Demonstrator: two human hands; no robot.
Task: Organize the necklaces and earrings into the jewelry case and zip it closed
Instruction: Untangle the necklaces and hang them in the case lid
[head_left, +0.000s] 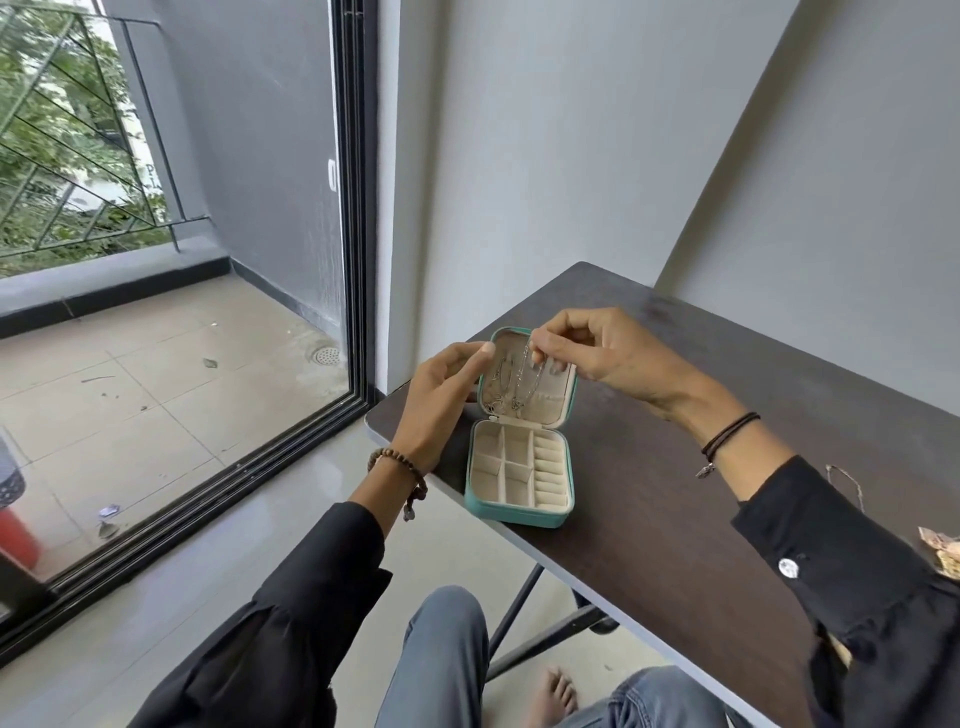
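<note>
Looking down through the head view, I see the teal jewelry case (514, 514) lying open near the left end of the dark tabletop (675, 467). Its lid (558, 387) stands tilted back. The base is divided into cream compartments with a row of ring rolls on the right side; I make out nothing in them.

Right hand (597, 353): fingers (540, 349) pinched together on a thin silver necklace (522, 382) at the lid's top edge. The chain hangs down against the lid lining. At least one more chain hangs beside it; how they are fastened is too fine to tell.

Left hand (441, 395): fingers (467, 364) mostly straight and relaxed, thumb tip at the lid's upper left corner. It holds nothing.

A bead bracelet (400, 465) circles the left wrist and a dark cord bracelet (727, 434) the right.

A loose chain (852, 483) lies on the tabletop well to the right of the case, just beyond the right sleeve.

A sliding glass door (358, 208) to the left looks onto a tiled balcony (156, 374).
</note>
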